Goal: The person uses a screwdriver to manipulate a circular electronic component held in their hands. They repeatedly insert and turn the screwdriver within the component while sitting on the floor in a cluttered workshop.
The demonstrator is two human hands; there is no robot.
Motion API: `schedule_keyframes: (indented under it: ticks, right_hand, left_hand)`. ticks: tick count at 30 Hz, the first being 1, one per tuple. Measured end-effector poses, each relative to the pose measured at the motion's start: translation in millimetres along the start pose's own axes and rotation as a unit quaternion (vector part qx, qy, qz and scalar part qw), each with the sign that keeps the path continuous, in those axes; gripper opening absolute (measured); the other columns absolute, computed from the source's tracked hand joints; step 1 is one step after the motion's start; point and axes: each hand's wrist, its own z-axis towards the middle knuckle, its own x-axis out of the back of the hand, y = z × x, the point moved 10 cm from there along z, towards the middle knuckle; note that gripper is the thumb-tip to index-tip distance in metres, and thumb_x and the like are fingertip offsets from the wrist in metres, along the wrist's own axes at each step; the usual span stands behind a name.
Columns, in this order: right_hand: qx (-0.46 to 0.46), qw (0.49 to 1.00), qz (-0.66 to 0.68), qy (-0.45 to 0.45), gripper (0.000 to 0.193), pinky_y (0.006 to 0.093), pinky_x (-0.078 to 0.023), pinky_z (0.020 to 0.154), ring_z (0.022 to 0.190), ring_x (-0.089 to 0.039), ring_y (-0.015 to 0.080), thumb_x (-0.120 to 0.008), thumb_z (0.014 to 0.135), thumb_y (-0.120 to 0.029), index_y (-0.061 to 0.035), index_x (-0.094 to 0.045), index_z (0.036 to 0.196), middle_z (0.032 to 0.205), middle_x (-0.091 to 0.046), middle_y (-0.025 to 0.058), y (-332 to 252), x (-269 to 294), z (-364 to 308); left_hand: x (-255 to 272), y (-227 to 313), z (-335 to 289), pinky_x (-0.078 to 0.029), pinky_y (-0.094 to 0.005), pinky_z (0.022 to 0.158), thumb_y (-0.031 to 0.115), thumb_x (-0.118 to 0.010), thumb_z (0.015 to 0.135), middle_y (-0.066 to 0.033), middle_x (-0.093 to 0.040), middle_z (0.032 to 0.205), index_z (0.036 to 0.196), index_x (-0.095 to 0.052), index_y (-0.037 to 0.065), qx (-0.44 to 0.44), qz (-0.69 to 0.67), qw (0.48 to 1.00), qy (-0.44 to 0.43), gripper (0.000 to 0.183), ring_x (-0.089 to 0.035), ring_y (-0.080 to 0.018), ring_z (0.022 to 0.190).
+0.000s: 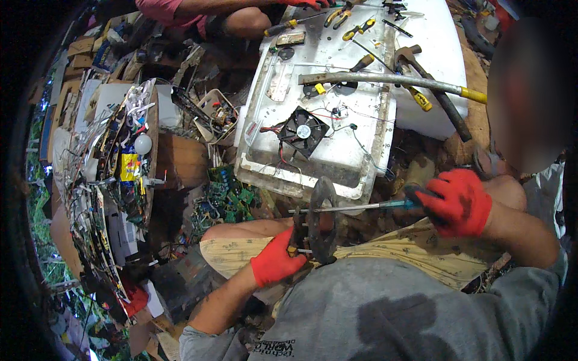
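My right hand, in a red glove, is closed round the teal handle of a long screwdriver. Its thin metal shaft points left and crosses a dark, disc-shaped part; whether it touches the part I cannot tell. My left hand, gloved in red too, grips that part from its left side, low above my lap. A short light rod shows beside the left fingers. Beyond my hands, a black computer fan with loose wires lies on a white, dirty panel.
On the panel lie a hammer, a metal-sheathed tube, yellow-black pliers and several screwdrivers. Green circuit boards, a bin of small parts and heaped scrap fill the left. Another person's red-gloved hand is at the top.
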Motion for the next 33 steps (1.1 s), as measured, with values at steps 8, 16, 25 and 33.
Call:
schedule_keyframes:
  ticks: [8, 16, 25, 33]
  right_hand:
    - [-0.28, 0.818, 0.502, -0.005, 0.05, 0.032, -0.046, 0.057, 0.075, -0.057, 0.0079, -0.078, 0.074, -0.033, -0.0045, -0.066, 0.113, 0.084, -0.065, 0.0004, 30.5, -23.1, -16.5]
    - [0.155, 0.952, -0.254, 0.073, 0.042, 0.0339, -0.047, 0.056, 0.074, -0.059, 0.0097, -0.075, 0.08, -0.028, -0.0044, -0.066, 0.113, 0.085, -0.066, 0.0018, -44.9, 7.7, -8.3]
    - [-0.174, 0.841, 0.437, 0.265, 0.035, 0.0256, -0.049, 0.061, 0.073, -0.06, 0.0124, -0.06, 0.094, -0.029, -0.0032, -0.062, 0.118, 0.099, -0.065, 0.0066, 38.8, 21.1, -16.8]
    - [-0.186, 0.876, 0.339, 0.287, 0.029, 0.0227, -0.043, 0.054, 0.065, -0.053, 0.0086, -0.049, 0.099, -0.029, -0.0072, -0.056, 0.117, 0.085, -0.058, 0.0032, 37.3, -11.9, -46.6]
  left_hand:
    - [2.7, -12.2, -3.6, -0.047, -0.0336, 0.093, 0.009, -0.063, 0.081, -0.0129, -0.065, 0.113, 0.127, -0.053, 0.001, 0.036, -0.011, 0.999, 0.025, 0.047, -0.061, -0.0206, 0.106]
    - [3.3, 1.9, -3.3, -0.048, -0.0326, 0.09, 0.007, -0.061, 0.08, -0.0105, -0.064, 0.113, 0.13, -0.05, 0.002, 0.013, 0.016, 0.999, 0.026, 0.052, -0.06, -0.0174, 0.104]
    - [-1.0, -9.9, 0.8, -0.047, -0.0327, 0.093, 0.006, -0.061, 0.081, -0.0109, -0.064, 0.115, 0.132, -0.048, 0.001, -0.001, -0.024, 1.0, 0.01, 0.053, -0.06, -0.0189, 0.107]
    - [2.6, -10.7, -2.3, -0.047, -0.0336, 0.094, 0.009, -0.06, 0.08, -0.0138, -0.064, 0.115, 0.133, -0.048, 0.002, -0.01, -0.009, 1.0, 0.016, 0.055, -0.06, -0.0218, 0.108]
